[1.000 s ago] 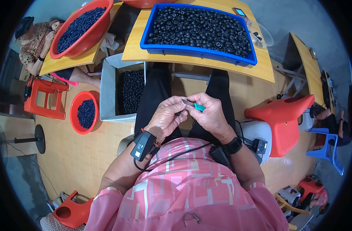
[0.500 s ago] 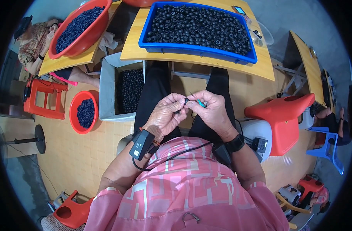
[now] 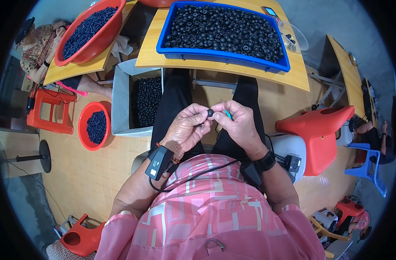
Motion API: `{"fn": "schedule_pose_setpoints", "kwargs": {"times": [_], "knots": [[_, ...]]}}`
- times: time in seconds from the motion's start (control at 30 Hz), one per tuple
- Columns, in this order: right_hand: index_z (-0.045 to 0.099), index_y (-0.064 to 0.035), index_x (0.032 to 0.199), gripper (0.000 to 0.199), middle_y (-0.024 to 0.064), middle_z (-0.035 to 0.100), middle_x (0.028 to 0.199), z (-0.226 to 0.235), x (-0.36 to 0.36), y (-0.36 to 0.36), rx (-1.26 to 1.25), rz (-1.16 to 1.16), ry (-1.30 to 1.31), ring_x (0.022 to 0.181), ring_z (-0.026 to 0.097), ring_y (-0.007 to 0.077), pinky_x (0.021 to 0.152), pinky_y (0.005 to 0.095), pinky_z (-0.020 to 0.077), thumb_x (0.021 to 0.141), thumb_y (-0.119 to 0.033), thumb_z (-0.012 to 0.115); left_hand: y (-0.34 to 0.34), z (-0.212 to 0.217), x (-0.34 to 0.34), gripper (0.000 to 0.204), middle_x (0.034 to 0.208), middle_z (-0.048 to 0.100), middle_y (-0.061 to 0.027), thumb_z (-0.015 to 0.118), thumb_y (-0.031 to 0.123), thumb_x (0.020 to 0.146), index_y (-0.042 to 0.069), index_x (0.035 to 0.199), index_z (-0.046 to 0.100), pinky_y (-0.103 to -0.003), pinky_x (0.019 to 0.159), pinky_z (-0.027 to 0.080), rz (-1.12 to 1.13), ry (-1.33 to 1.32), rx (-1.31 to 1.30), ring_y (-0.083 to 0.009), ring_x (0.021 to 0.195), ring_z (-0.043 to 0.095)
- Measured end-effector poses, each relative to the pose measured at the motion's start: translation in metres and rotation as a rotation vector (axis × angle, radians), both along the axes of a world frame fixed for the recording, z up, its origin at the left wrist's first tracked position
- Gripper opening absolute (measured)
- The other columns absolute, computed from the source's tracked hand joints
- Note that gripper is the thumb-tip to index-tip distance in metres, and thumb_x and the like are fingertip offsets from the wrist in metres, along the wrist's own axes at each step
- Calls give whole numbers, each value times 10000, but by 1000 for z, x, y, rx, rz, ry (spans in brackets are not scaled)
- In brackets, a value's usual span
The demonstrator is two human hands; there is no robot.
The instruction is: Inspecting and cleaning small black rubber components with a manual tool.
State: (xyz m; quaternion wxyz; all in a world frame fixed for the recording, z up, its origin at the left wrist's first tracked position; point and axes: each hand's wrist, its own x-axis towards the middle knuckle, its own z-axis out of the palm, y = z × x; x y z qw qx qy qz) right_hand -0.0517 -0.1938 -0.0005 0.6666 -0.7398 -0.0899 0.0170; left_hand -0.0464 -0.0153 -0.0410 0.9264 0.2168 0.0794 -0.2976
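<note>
My left hand (image 3: 185,128) is closed, pinching a small round black part (image 3: 210,112) between thumb and forefinger above my lap. Close against it on the right, my right hand (image 3: 240,123) is closed too, its thumb and forefinger tips reaching the part's edge. A small tool with a teal handle (image 3: 228,115) is held in the right fingers; its thin tip is hard to make out. A blue tray (image 3: 224,55) heaped with similar black round parts (image 3: 224,30) stands on the yellow table before me.
Left of my legs is a grey box (image 3: 121,102) with more black parts. Red basins (image 3: 81,130) (image 3: 116,27) hold dark slender pieces. A red stool (image 3: 50,110) and a seated person (image 3: 37,50) are at the left. A red chair (image 3: 315,138) stands at my right.
The right fingers have shifted slightly around the black part, and the teal-handled tool has turned, its thin tip no longer pointing up-left beside the part. My left hand stays nearly still.
</note>
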Motion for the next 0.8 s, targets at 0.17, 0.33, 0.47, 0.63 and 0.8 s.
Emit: {"fn": "schedule_pose_setpoints", "kwargs": {"times": [0.17,0.33,0.47,0.63,0.8], "knots": [[635,12,1017,178,22,690,824,1,-4,3,-50,28,-18,730,605,37,647,206,492,859,-12,713,1,-1,1,56,935,676,-98,582,36,957,20,986,628,-276,676,574,17,-36,-6,-165,786,677],[633,-2,986,166,2,673,809,3,-2,1,-48,8,-1,707,567,22,624,195,466,848,-10,725,0,8,1,72,946,667,-90,597,68,958,28,1007,631,-256,685,564,-41,60,-63,-154,806,655],[649,11,992,171,-4,667,810,2,1,-8,-91,62,-2,707,547,22,634,200,470,840,-6,724,2,7,0,90,948,664,-80,608,83,955,29,1018,641,-241,687,550,-68,110,-87,-139,796,632],[660,26,1025,206,-6,663,813,8,1,-9,-69,87,-23,710,531,21,644,207,475,832,-3,727,3,7,0,99,959,666,-77,628,61,935,22,1021,658,-240,698,534,-110,15,-48,-137,789,625],[665,11,1003,204,-6,671,827,8,-1,-7,-23,36,-16,734,552,23,655,204,484,818,-6,750,3,6,-1,102,977,674,-91,626,12,919,20,1017,656,-260,702,547,-91,8,-77,-157,823,656]]}}
